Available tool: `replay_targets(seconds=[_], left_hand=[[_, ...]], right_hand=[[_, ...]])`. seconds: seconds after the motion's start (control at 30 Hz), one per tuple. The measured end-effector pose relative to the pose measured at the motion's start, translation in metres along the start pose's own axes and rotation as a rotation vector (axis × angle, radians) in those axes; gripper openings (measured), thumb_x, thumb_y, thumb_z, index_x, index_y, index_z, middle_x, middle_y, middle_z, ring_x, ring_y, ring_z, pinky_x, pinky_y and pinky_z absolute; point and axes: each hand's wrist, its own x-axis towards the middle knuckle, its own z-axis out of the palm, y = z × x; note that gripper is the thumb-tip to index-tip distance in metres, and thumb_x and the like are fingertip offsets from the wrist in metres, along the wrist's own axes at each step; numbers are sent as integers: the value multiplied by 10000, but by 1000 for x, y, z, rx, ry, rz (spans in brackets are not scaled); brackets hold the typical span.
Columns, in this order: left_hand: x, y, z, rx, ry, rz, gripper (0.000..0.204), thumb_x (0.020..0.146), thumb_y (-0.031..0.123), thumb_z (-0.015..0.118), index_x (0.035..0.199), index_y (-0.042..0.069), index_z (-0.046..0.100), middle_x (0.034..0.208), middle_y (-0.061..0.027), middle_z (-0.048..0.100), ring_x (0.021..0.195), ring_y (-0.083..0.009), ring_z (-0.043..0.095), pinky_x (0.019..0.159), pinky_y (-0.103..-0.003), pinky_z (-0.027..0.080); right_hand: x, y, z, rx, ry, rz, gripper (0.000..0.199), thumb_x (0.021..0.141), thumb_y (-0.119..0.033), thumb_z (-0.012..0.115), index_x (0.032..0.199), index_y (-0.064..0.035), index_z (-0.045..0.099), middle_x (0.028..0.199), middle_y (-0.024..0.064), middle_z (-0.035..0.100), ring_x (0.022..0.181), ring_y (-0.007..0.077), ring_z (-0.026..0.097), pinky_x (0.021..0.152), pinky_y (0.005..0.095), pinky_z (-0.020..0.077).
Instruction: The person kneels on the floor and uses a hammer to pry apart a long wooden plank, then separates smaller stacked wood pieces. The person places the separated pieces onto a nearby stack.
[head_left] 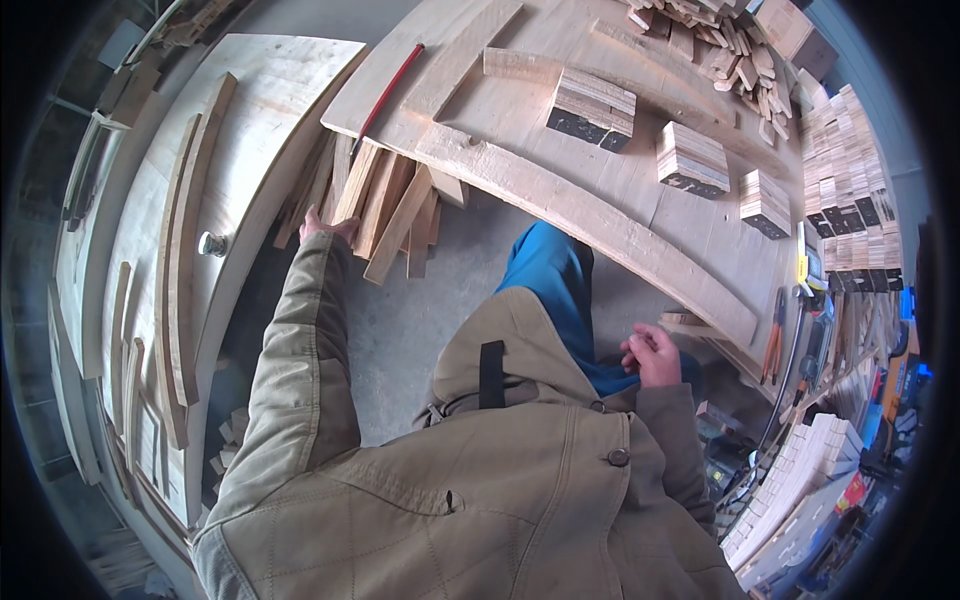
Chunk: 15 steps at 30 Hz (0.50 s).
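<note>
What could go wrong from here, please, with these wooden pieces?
The bare left hand is at the wooden strips, so a splinter seems possible. These strips stand at differing angles; disturbing one might make others slide. The thin red tool reaches past the tabletop's edge and could be knocked down.

Bright, cool light is cast most strongly beyond and left of the left hand [329,228], where the pale panel [290,75] is partly washed out by glare. The worktop [640,195] ahead of the right hand [651,354] is lit more evenly. The floor [400,350] between the hands is left dimmer. Straight edges are visibly bent, the rim is lost in black, and the clutter [890,400] far right of the right hand is softly blurred.
</note>
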Motion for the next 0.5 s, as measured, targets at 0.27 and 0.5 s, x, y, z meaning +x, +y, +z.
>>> replay_targets(seconds=[0.27, 0.5], left_hand=[[-45, -58, 77, -242, -295, -65, 798, 713, 242, 978, 1368, -59, 635, 1266, -235, 721, 1202, -331, 693, 1046, -416, 542], [-139, -135, 131, -166, -507, -51, 716, 784, 255, 926, 1358, -65, 644, 1303, -238, 709, 1230, -345, 678, 1057, -432, 528]], right_hand=[[1, 7, -1, -6, -10, -5, 355, 1003, -103, 661, 1316, 49, 591, 954, 108, 721, 695, 122, 639, 599, 273, 523], [3, 11, 1, -14, -2, -41, 334, 990, -128, 702, 1274, 31, 628, 923, 87, 723, 684, 114, 652, 605, 277, 530]])
